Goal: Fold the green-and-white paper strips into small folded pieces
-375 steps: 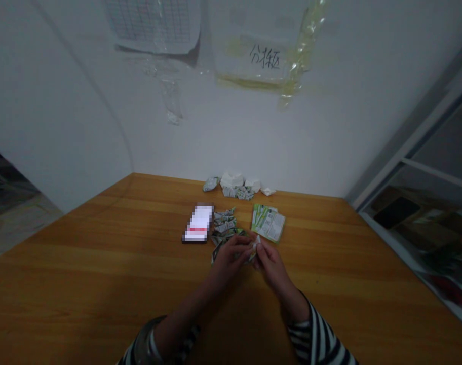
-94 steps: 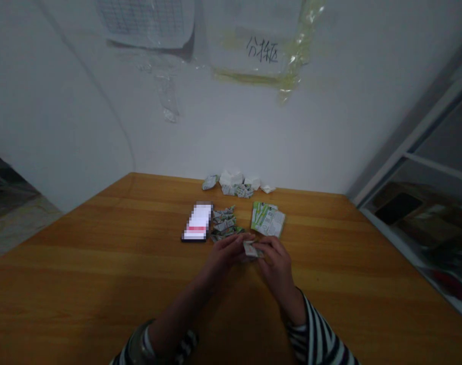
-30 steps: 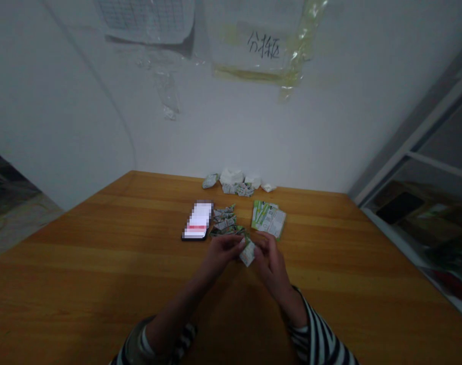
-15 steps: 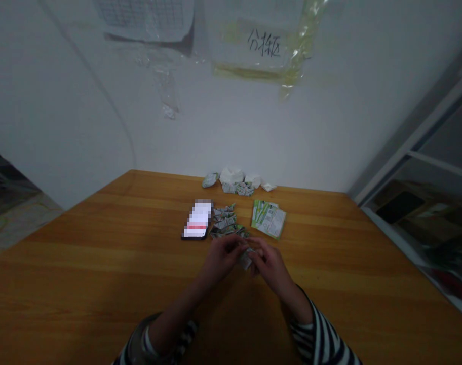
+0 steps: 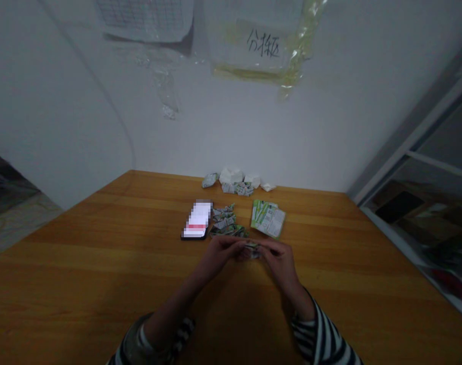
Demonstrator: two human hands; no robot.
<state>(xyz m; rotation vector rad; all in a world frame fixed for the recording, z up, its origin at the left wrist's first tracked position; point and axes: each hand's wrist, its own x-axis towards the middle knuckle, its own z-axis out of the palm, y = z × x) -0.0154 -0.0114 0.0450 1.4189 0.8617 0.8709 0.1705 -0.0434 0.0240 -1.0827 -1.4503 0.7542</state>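
Between my two hands is a small folded piece of printed paper (image 5: 253, 250), white and green. My left hand (image 5: 222, 253) pinches its left end between thumb and fingers. On the other end, my right hand (image 5: 279, 257) pinches it the same way. Just beyond my fingers lie several folded printed papers (image 5: 224, 221) in a short column, the nearest partly hidden by my left hand. Right of them rests a fanned stack of flat green-and-white printed sheets (image 5: 269, 219). The fold details of the held paper are too small and dark to make out.
A phone (image 5: 196, 220) with a lit, blurred screen lies left of the folded papers. Crumpled white tissues (image 5: 231, 175) and more printed papers stand at the back of the wooden table (image 5: 102, 243), by the wall. Shelving (image 5: 417, 213) with boxes is at the right.
My right hand has shifted slightly right. The paper, hanging at a slant below my fingers before, is now held level and stretched between both hands.
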